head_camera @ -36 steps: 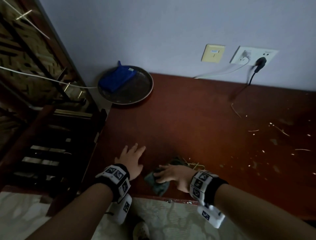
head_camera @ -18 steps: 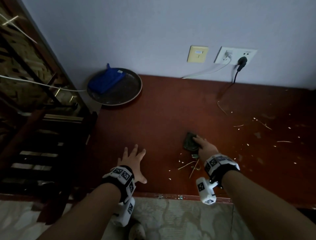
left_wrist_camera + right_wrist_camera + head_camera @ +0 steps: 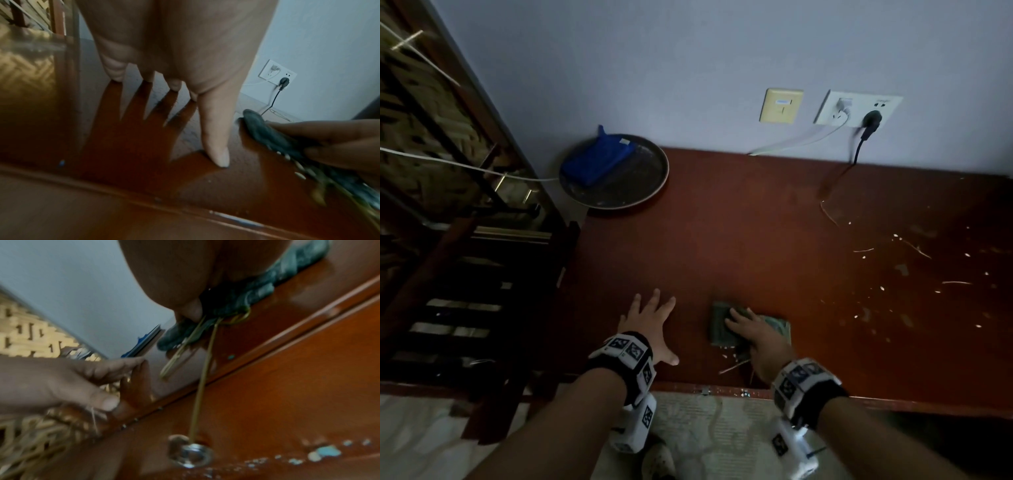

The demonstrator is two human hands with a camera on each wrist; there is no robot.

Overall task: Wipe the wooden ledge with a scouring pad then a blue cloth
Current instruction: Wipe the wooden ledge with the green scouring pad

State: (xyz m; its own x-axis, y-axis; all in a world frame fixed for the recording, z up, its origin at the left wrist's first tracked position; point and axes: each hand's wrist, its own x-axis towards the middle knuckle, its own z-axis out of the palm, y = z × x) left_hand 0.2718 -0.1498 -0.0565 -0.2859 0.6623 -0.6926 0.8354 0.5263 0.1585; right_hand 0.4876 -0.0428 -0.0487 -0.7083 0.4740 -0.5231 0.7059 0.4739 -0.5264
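Note:
The red-brown wooden ledge (image 3: 756, 240) runs along the wall. My right hand (image 3: 753, 332) lies flat on a dark green scouring pad (image 3: 719, 329) near the front edge, fingers straight and pressing it down. In the right wrist view the palm (image 3: 195, 272) covers the pad (image 3: 267, 287), with straw bits (image 3: 205, 369) trailing from under it. My left hand (image 3: 650, 325) rests flat on the ledge to the left of the pad, fingers spread (image 3: 180, 68) and holding nothing. A folded blue cloth (image 3: 595, 164) lies in a round dark tray (image 3: 647, 185) at the far left corner.
Pale crumbs and straw pieces (image 3: 914, 246) are scattered over the right part of the ledge. A wall socket (image 3: 859, 109) with a white and a black cable sits above the far edge. A dark wooden rack (image 3: 465, 274) stands to the left.
My right hand swept the pad away from the front edge to the right, then pulled it back towards the front edge and my left hand. The left hand stayed flat in place.

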